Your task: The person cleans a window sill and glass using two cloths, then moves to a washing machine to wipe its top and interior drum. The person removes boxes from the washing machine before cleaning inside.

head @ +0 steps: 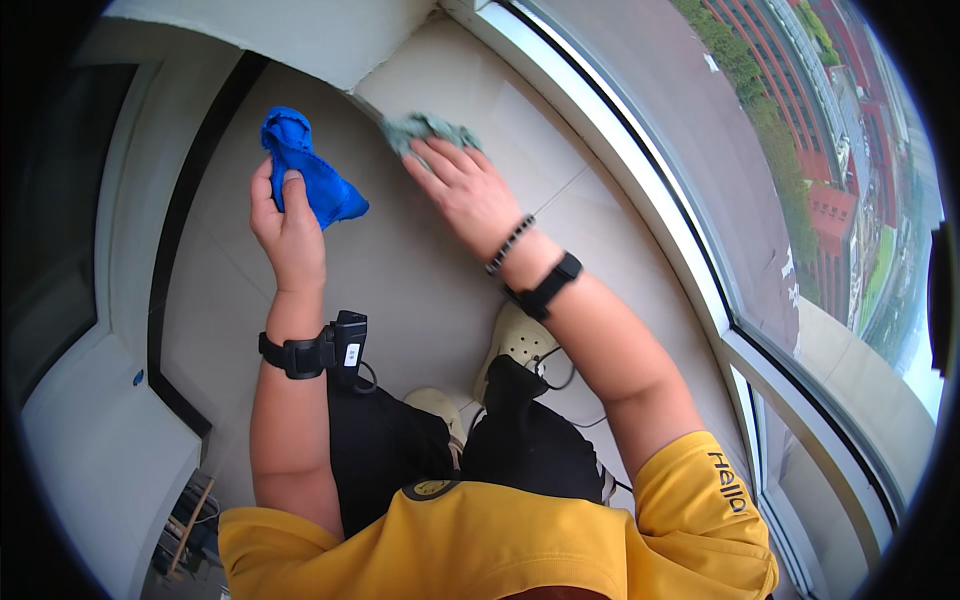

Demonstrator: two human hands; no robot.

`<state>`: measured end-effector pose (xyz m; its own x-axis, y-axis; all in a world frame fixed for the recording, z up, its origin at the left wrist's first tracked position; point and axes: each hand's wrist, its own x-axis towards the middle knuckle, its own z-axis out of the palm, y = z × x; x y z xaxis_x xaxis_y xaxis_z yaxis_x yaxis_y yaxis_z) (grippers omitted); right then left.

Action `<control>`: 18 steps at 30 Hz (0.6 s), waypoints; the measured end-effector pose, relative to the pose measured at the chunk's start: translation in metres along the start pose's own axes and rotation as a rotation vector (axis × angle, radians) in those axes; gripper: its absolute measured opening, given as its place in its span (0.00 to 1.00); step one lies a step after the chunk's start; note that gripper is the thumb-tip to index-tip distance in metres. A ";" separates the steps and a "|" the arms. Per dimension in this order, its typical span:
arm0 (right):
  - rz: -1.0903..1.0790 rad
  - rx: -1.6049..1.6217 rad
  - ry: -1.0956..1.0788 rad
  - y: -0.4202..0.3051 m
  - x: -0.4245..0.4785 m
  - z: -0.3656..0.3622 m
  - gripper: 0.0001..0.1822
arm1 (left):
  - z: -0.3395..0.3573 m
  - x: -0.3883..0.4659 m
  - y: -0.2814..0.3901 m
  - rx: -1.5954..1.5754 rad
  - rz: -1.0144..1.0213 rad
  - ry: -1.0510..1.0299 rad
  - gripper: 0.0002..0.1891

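Observation:
My left hand [289, 217] pinches a bright blue cloth [319, 176] between thumb and fingers. The cloth is held up in front of me, bunched at its top, with one corner hanging out to the right. My right hand [465, 187] presses a crumpled pale green cloth [427, 131], fingers spread over its near side. That cloth lies by the corner of a white wall [300, 37], against beige tile [480, 82]. The right hand is slightly blurred. Its palm side and part of the green cloth are hidden.
A large window with a white metal frame [645, 180] curves along the right. A white door or panel [112, 450] stands at the left, beside a dark baseboard [169, 300]. My feet in cream clogs [517, 337] are below, with a thin black cable [589, 424] nearby.

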<state>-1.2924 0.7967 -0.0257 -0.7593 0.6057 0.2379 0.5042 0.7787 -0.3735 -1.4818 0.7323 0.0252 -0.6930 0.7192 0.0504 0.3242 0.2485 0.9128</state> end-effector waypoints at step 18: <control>0.772 -0.200 0.002 -0.049 -0.352 -0.075 0.28 | 0.181 -0.013 -0.005 0.327 0.587 -0.170 0.12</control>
<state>-1.0187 0.5578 -0.0244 -0.1650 0.9861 -0.0206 0.9518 0.1537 -0.2653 -1.3578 0.8389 -0.0529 -0.2421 0.8793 0.4101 0.8105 -0.0491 0.5837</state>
